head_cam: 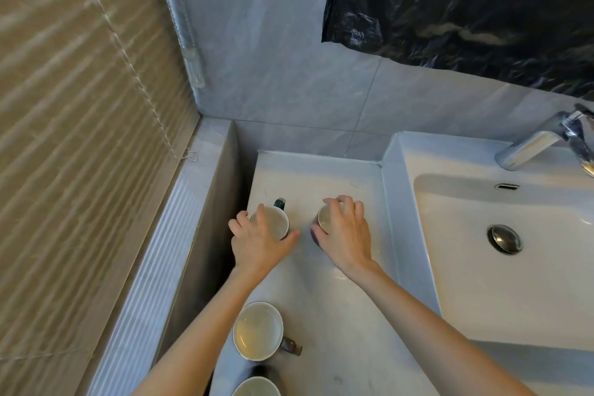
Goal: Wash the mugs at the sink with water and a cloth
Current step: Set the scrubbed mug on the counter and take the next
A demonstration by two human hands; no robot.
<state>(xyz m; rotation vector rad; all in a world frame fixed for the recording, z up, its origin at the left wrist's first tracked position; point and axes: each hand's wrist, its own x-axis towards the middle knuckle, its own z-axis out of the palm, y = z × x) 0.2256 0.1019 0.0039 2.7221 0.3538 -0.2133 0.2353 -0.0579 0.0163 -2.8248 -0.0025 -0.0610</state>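
Note:
Several mugs with pale insides stand on the pale counter (340,315) left of the sink (501,273). My left hand (257,244) grips the rim of a dark mug (275,219) whose handle points away. My right hand (345,233) grips the top of a second dark mug (323,218) beside it, covering most of it. Nearer to me stands a brown-handled mug (257,330), and the rim of another mug (257,387) shows at the bottom edge. No cloth is in view.
A chrome tap (540,145) overhangs the white basin, whose drain plug (504,238) is down. A raised grey ledge (193,235) and window blinds (80,138) bound the counter on the left. Black plastic sheeting (466,0) hangs on the tiled wall behind.

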